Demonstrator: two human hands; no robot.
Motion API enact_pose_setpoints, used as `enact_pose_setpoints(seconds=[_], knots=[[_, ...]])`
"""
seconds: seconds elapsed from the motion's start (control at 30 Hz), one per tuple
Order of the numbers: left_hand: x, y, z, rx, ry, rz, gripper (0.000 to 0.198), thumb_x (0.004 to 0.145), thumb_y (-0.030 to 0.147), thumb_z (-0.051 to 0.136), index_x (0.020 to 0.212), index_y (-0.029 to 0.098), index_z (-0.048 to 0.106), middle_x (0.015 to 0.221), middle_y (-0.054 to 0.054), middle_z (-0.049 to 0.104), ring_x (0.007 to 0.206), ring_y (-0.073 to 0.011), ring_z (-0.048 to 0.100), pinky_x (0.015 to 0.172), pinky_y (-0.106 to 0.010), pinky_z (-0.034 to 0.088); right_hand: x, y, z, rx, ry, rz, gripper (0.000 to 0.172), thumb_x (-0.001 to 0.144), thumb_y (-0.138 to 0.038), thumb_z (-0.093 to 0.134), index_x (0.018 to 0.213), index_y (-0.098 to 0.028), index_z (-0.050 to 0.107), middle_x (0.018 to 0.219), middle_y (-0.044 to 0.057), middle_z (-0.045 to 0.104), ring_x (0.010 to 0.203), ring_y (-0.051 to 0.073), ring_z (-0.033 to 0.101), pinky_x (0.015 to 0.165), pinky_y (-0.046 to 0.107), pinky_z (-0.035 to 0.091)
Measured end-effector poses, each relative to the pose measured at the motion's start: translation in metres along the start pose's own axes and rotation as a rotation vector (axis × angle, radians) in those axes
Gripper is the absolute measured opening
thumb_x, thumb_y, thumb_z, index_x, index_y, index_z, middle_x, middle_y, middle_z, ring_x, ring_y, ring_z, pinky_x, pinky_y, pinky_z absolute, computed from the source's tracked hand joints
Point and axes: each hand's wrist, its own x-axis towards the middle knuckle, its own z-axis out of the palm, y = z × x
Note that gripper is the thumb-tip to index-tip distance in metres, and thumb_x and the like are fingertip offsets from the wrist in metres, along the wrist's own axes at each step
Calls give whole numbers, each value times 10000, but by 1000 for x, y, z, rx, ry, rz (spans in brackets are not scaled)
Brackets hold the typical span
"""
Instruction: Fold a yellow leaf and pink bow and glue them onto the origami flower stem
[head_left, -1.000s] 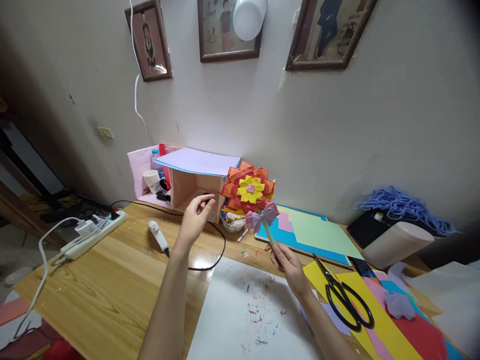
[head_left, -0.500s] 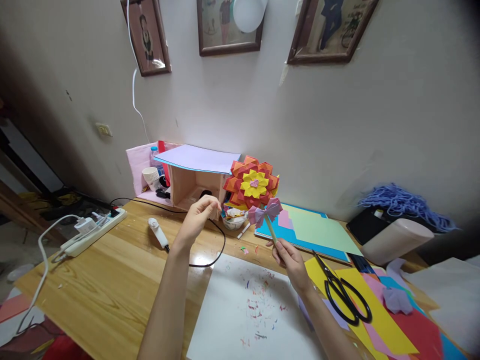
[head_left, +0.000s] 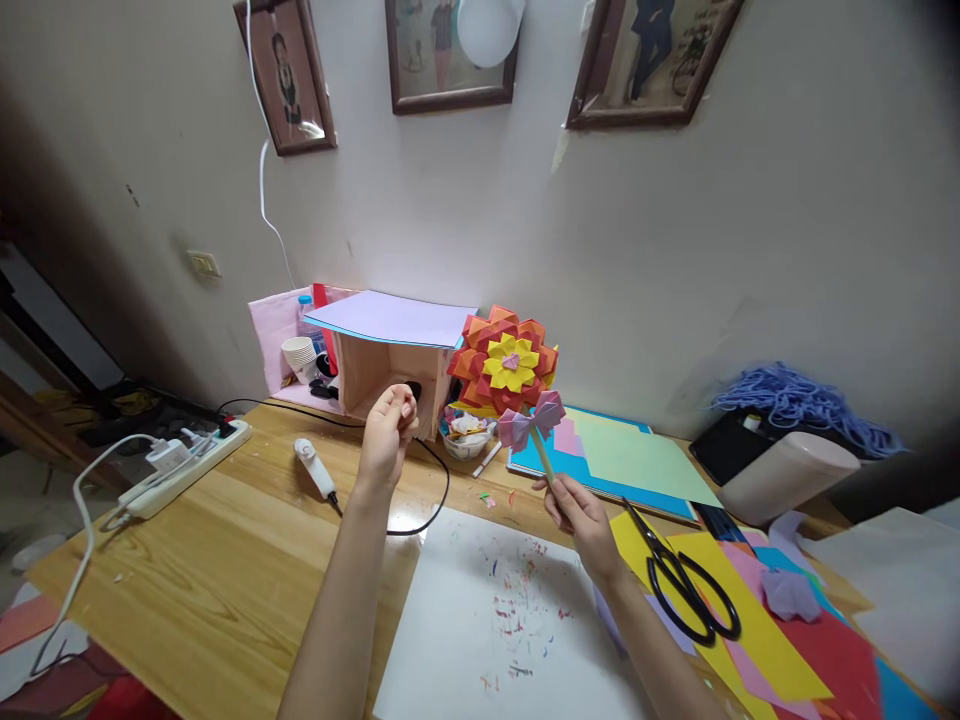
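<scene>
My right hand (head_left: 579,515) is closed round the pale green stem of a paper flower (head_left: 511,362). The bloom has folded red and orange outer petals, a yellow inner ring and a small pink centre. A purple-pink paper bow (head_left: 531,422) sits on the stem below the bloom. My left hand (head_left: 389,432) is raised to the left of the flower, apart from it. Its fingers are curled together, and whether anything is between them is hidden. Beneath the hands lies a white sheet (head_left: 465,610) with coloured marks.
Black scissors (head_left: 682,580) rest on coloured paper (head_left: 757,610) at the right. A bowl of scraps (head_left: 466,435) stands by an open box (head_left: 390,375) at the back. A power strip (head_left: 184,470) and a white charger (head_left: 315,468) with a black cable lie left.
My left hand has turned at the wrist and shifted slightly, with its fingers still curled. My right hand keeps the flower almost in place. The whole view has shifted slightly.
</scene>
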Motion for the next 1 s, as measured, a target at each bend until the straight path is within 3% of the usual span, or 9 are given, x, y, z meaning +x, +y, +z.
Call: enact_pose_setpoints(seconds=[0.1, 0.2, 0.33, 0.4, 0.5, 0.67, 0.77, 0.87, 1.0], knots=[[2, -6, -5, 564, 53, 141, 189, 794, 334, 544, 724, 165, 593, 607, 30, 465, 532, -73, 425, 497, -166, 339, 1, -3, -4, 20, 39, 2, 305, 848, -447, 456, 859, -163, 566, 521, -52, 341, 427, 65, 224, 415, 242, 145], [-2, -7, -3, 947, -111, 187, 226, 804, 364, 508, 823, 188, 649, 820, -31, 599, 802, -156, 536, 722, -241, 395, 2, -7, -9, 26, 96, -2, 317, 831, -470, 467, 849, -168, 563, 518, -51, 340, 421, 70, 226, 405, 242, 148], [-12, -3, 5, 931, -589, -104, 272, 780, 416, 531, 860, 190, 658, 880, -58, 644, 846, -196, 563, 763, -291, 412, 3, -12, -17, 35, 150, -24, 337, 840, -477, 448, 883, -162, 559, 522, -51, 330, 424, 77, 216, 400, 242, 153], [-15, -4, 11, 783, -697, -198, 290, 798, 427, 512, 737, 173, 639, 758, -46, 641, 744, -171, 563, 712, -278, 419, 4, -13, -20, 36, 160, -32, 335, 846, -473, 441, 884, -161, 556, 520, -53, 322, 424, 77, 208, 401, 242, 147], [-17, -8, 21, 444, -520, -51, 315, 816, 443, 493, 657, 180, 560, 841, -36, 630, 743, -139, 548, 711, -263, 417, 4, -13, -22, 36, 159, -33, 313, 853, -458, 437, 868, -168, 552, 524, -53, 328, 428, 77, 208, 410, 242, 141], [-20, -11, 37, -21, -270, 153, 326, 826, 437, 494, 627, 195, 405, 1241, 4, 498, 1184, -161, 406, 958, -311, 346, 2, -12, -19, 35, 129, -19, 309, 853, -454, 440, 853, -169, 558, 518, -57, 333, 427, 73, 219, 416, 237, 150], [-22, -11, 37, -101, -254, 63, 319, 831, 437, 490, 646, 207, 366, 805, 26, 575, 853, -107, 563, 901, -305, 410, 1, -13, -17, 26, 110, -8, 327, 844, -471, 445, 845, -165, 560, 521, -56, 332, 425, 72, 214, 413, 236, 147], [-19, -12, 32, -62, -220, -6, 282, 825, 420, 512, 679, 202, 409, 538, 85, 318, 407, -26, 328, 634, -203, 463, 0, -16, -18, 26, 118, -6, 336, 844, -476, 441, 865, -161, 557, 528, -54, 334, 426, 73, 209, 411, 240, 143], [-10, -21, 25, 148, -249, -175, 268, 756, 414, 599, 732, 152, 553, 498, 89, 298, 368, -11, 227, 368, -142, 274, -1, -19, -36, 13, 161, -20, 320, 848, -456, 442, 881, -160, 560, 526, -55, 341, 425, 69, 212, 406, 235, 149]])
